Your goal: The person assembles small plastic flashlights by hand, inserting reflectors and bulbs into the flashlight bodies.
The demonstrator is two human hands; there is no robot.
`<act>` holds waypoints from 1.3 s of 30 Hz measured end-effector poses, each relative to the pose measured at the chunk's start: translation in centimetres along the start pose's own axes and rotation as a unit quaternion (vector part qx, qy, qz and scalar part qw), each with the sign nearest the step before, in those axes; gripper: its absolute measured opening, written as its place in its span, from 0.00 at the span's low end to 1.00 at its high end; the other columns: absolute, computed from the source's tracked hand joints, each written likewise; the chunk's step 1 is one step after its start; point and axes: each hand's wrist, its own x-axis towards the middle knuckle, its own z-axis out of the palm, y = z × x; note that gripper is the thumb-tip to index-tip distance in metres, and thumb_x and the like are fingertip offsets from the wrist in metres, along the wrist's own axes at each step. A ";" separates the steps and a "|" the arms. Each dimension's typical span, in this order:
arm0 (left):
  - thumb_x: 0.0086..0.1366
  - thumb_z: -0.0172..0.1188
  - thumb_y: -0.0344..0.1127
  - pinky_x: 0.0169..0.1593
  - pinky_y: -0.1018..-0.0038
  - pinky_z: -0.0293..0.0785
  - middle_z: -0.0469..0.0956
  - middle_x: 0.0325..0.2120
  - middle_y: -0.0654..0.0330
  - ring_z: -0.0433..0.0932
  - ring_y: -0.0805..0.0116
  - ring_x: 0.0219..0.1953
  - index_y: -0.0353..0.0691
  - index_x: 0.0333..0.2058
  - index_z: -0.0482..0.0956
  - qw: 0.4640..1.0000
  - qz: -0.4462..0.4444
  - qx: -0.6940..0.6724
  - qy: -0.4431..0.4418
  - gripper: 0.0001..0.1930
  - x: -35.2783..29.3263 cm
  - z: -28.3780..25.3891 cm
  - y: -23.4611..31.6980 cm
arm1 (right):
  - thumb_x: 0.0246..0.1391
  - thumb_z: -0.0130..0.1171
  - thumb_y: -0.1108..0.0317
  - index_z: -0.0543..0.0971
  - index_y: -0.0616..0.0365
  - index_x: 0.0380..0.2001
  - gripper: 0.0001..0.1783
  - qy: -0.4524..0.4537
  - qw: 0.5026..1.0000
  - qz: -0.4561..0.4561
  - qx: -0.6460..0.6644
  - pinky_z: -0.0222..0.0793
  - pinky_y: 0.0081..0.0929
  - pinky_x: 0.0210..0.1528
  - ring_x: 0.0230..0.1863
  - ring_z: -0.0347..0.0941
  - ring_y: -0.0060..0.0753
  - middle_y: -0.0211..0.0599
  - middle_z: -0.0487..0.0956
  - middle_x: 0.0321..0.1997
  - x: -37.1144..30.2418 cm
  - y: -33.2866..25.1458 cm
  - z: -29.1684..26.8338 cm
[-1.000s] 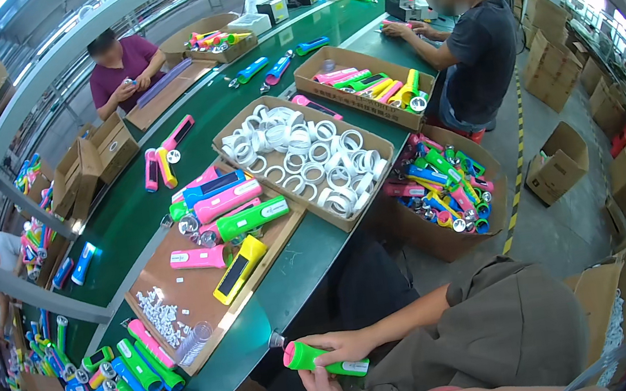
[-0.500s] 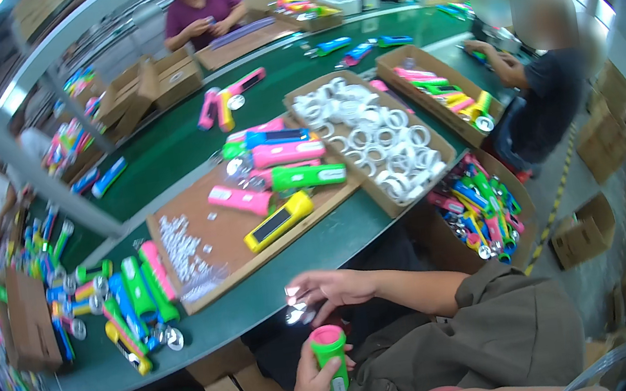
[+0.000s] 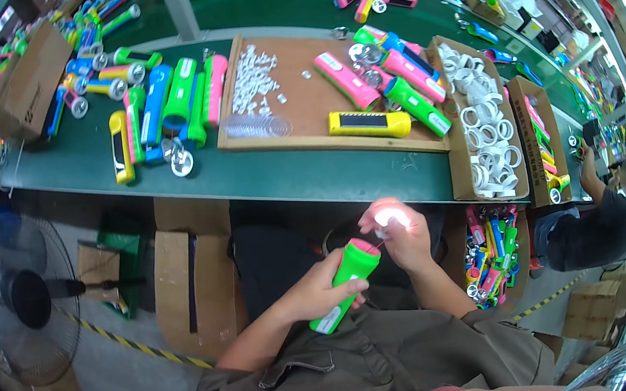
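My left hand is wrapped round a green flashlight body, its pink open end tilted up toward my right hand. The right fingers are closed on a flashlight reflector that glows bright white; the glare hides its detail. A thin line, perhaps a wire, shows between reflector and body. On the bench beyond lies a wooden tray with small white parts, clear springs and several flashlight bodies, a yellow one nearest me.
A carton of white rings stands right of the tray, beside another carton of flashlights. More flashlights lie on the left of the bench. Below right sits a box full of flashlights. A fan stands at left; a co-worker is at right.
My view has turned to the right. The green body has tilted, its open end closer to my right hand. The reflector in my right fingers now shines brightly beside that end.
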 end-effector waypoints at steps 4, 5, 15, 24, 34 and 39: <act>0.68 0.58 0.34 0.38 0.69 0.82 0.75 0.42 0.50 0.82 0.64 0.36 0.34 0.57 0.58 0.999 0.028 0.031 0.026 0.24 0.4 0.6 -0.3 | 0.63 0.53 0.52 0.70 0.60 0.60 0.29 -0.196 0.951 0.022 -0.238 0.56 0.46 0.67 0.65 0.65 0.50 0.44 0.67 0.67 0.0 -2.5 1.7; 0.68 0.58 0.34 0.38 0.69 0.82 0.75 0.42 0.50 0.82 0.64 0.36 0.34 0.57 0.58 0.999 0.026 0.028 0.028 0.24 0.4 0.9 -0.7 | 0.60 0.56 0.50 0.68 0.58 0.63 0.33 -0.272 0.896 -0.038 -0.350 0.50 0.49 0.70 0.69 0.60 0.54 0.42 0.66 0.69 0.3 -2.8 1.1; 0.66 0.60 0.32 0.54 0.67 0.71 0.66 0.55 0.49 0.71 0.63 0.54 0.39 0.66 0.45 0.931 0.328 0.072 0.142 0.38 3.2 1.8 -4.6 | 0.47 0.68 0.60 0.56 0.63 0.69 0.49 -0.238 0.921 -0.025 -0.307 0.46 0.42 0.73 0.75 0.47 0.52 0.55 0.53 0.74 1.1 -3.9 1.1; 0.57 0.66 0.30 0.60 0.59 0.64 0.65 0.57 0.43 0.67 0.46 0.58 0.38 0.58 0.63 0.887 0.361 0.138 0.253 0.31 4.2 1.1 -5.0 | 0.47 0.68 0.68 0.76 0.64 0.42 0.20 0.031 0.919 -0.239 -0.312 0.71 0.37 0.50 0.48 0.76 0.47 0.51 0.78 0.47 -2.1 1.4 0.9; 0.59 0.61 0.24 0.51 0.61 0.78 0.49 0.63 0.49 0.68 0.56 0.55 0.45 0.63 0.55 0.950 0.270 0.048 0.149 0.35 1.3 1.8 -9.4 | 0.51 0.64 0.75 0.80 0.64 0.33 0.06 -0.146 0.919 -0.027 -0.364 0.74 0.28 0.41 0.36 0.80 0.37 0.43 0.81 0.34 0.3 -0.8 -1.4; 0.52 0.64 0.23 0.52 0.64 0.75 0.49 0.63 0.47 0.68 0.57 0.55 0.46 0.64 0.54 0.919 0.341 0.157 0.120 0.42 2.2 2.6 -8.7 | 0.53 0.59 0.73 0.81 0.64 0.37 0.08 -0.030 0.904 -0.130 -0.407 0.76 0.36 0.39 0.35 0.81 0.42 0.47 0.82 0.32 14.6 -1.3 4.8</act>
